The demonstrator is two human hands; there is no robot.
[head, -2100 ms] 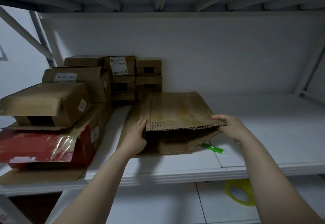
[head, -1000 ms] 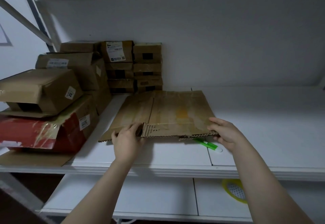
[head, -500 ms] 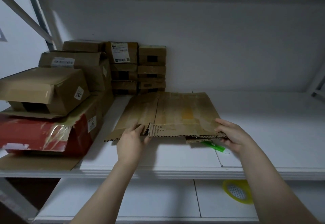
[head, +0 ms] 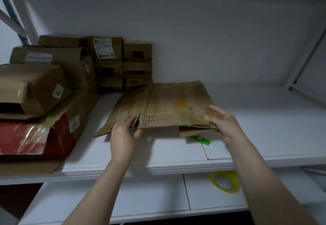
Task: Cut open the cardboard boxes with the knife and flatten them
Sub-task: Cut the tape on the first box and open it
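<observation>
Flattening one cardboard box (head: 176,104) on the shelf (head: 176,156): pinching its near edge with left hand (head: 123,134), apparently clamping the right corner with right hand (head: 225,125). Leaving knife (head: 202,141) beneath that corner. Facing stacked boxes (head: 53,76) at left, awaiting cutting.

The flattened brown corrugated cardboard box (head: 169,104) looks matt and scuffed; left of it, crinkled tape (head: 33,134) on the red carton (head: 60,141) shines glossy, perhaps plastic film.

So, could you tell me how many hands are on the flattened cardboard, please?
2. The left hand grips the near edge of the flattened cardboard, left of centre; the right hand holds its near right corner.
</observation>
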